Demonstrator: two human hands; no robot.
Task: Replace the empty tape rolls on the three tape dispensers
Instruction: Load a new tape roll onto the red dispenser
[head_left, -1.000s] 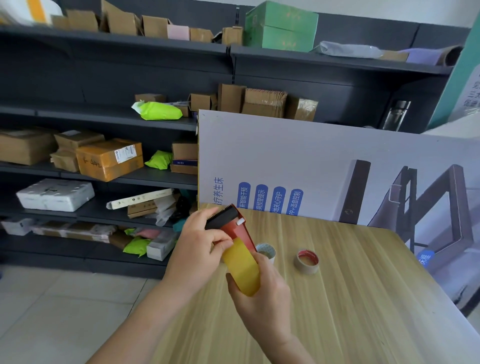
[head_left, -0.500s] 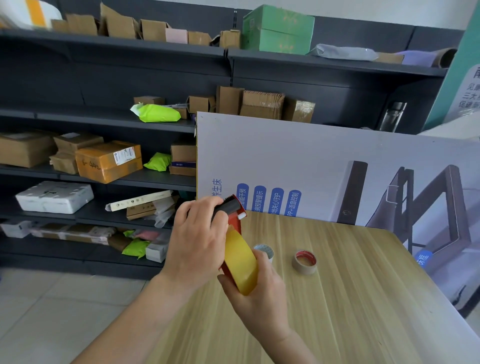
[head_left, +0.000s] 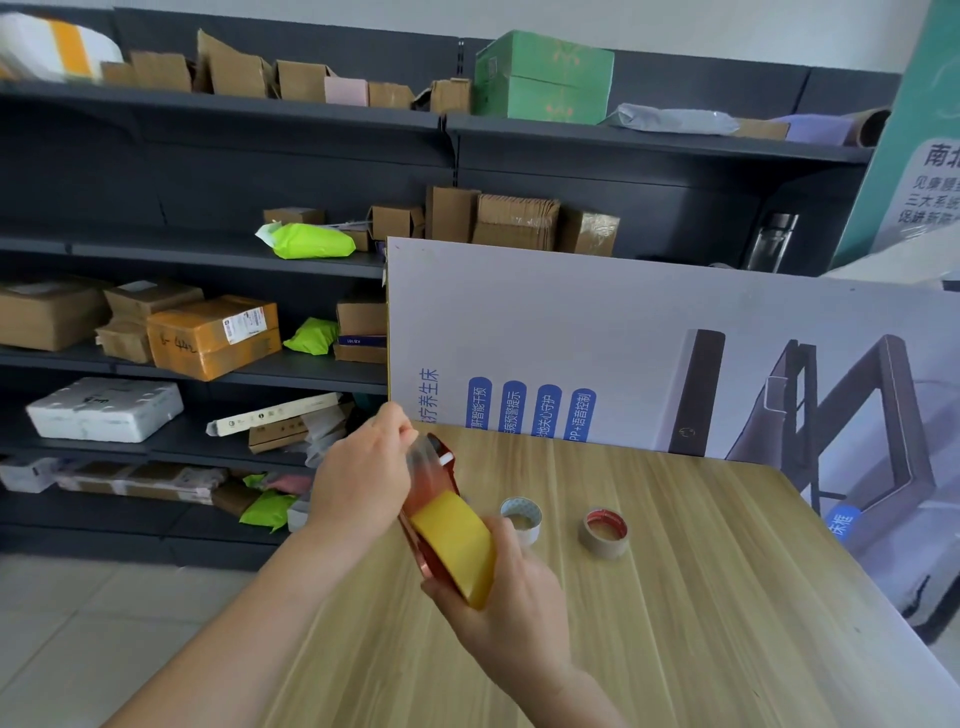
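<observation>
A red tape dispenser (head_left: 444, 470) with a full yellow tape roll (head_left: 457, 545) on it is held above the wooden table (head_left: 701, 597). My right hand (head_left: 506, 603) grips the dispenser and roll from below. My left hand (head_left: 361, 475) pinches the loose clear tape end (head_left: 423, 457) and holds it stretched up over the dispenser's front. Two nearly bare tape cores lie on the table behind: one with a white rim (head_left: 521, 519), one with a red rim (head_left: 604, 532).
A large printed board (head_left: 649, 338) leans along the table's far edge. Dark shelves (head_left: 208, 260) filled with cardboard boxes and green parcels stand behind. The table's left edge drops to a tiled floor (head_left: 78, 623).
My left hand slid off the dispenser's toothed head and now pulls the tape end upward. The dispenser and right hand stayed roughly in place.
</observation>
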